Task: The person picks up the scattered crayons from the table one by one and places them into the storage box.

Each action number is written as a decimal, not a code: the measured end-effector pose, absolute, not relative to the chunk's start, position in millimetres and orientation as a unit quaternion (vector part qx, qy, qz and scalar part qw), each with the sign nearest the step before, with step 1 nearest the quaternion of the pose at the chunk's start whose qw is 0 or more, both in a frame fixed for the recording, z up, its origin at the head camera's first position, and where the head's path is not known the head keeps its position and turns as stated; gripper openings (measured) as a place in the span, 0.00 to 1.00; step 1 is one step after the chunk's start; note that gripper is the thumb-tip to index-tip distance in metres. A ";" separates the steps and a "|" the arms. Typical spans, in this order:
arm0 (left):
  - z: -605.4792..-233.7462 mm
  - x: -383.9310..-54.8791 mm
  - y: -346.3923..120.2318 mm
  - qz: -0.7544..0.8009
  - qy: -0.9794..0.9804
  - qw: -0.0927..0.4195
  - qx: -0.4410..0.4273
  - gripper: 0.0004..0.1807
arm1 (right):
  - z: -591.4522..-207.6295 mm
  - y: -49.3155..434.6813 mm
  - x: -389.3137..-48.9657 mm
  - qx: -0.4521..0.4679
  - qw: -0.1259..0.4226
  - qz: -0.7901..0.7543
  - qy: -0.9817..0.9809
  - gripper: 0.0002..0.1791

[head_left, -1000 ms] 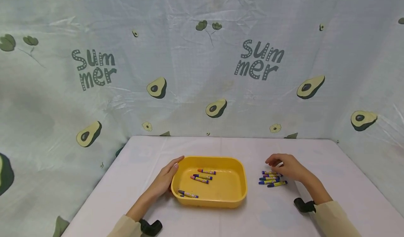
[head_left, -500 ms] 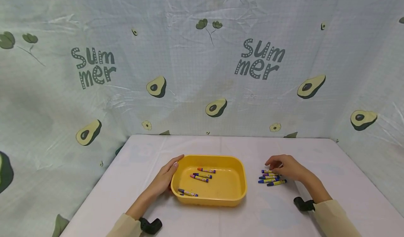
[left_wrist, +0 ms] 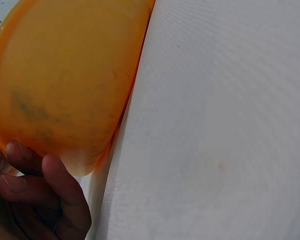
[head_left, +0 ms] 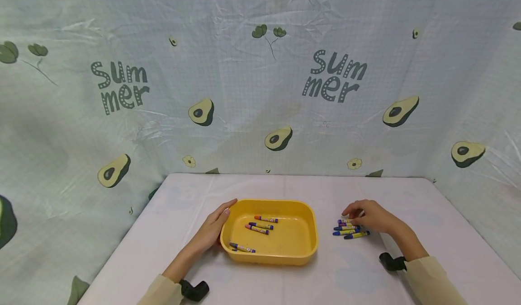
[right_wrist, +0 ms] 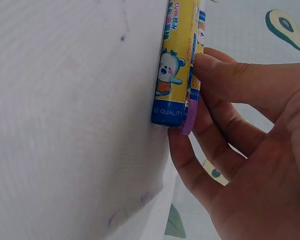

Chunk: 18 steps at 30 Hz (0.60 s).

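In the head view my left hand (head_left: 212, 229) holds the left side of a yellow plastic tray (head_left: 268, 260), thumb at the rim. Its curled fingers (left_wrist: 65, 192) lie against the tray's end wall in the left wrist view. Several crayons in yellow wrappers, among them an orange-tipped crayon (head_left: 266, 219), lie in the tray. To the right, my right hand (head_left: 374, 215) is over a small group of crayons on the table. In the right wrist view its thumb and fingers pinch a crayon behind a blue-banded crayon (right_wrist: 172, 65) and a purple-ended crayon (right_wrist: 189, 117).
A pale cloth covers the table (head_left: 285, 287). Behind it hangs a curtain (head_left: 236, 151) printed with avocados and lettering. Black wrist cameras sit on both wrists, the left camera (head_left: 194, 291) near the front edge. A dark-tipped crayon (head_left: 357, 235) lies nearest me in the loose group.
My right fingers have closed in on the far crayons of the group, which have shifted slightly closer together. My left hand and the tray stay in place.
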<state>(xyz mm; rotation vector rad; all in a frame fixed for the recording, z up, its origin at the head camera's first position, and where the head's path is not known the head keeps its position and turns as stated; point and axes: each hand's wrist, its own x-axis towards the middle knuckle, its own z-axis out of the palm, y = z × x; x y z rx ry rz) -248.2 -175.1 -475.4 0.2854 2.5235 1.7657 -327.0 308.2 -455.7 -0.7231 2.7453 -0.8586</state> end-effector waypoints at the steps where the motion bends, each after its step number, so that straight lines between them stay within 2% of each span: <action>1: -475.5 -248.2 -175.2 0.571 0.815 0.024 0.092 0.26 | -455.4 308.7 -326.8 -0.244 0.088 -0.288 0.922 0.09; 6: -475.5 -248.7 -175.3 0.569 0.817 0.024 0.094 0.26 | -454.9 309.7 -325.3 -0.245 0.087 -0.288 0.922 0.06; 18: -474.8 -248.0 -175.1 0.565 0.819 0.026 0.097 0.26 | -456.9 309.2 -329.1 -0.261 0.098 -0.295 0.914 0.09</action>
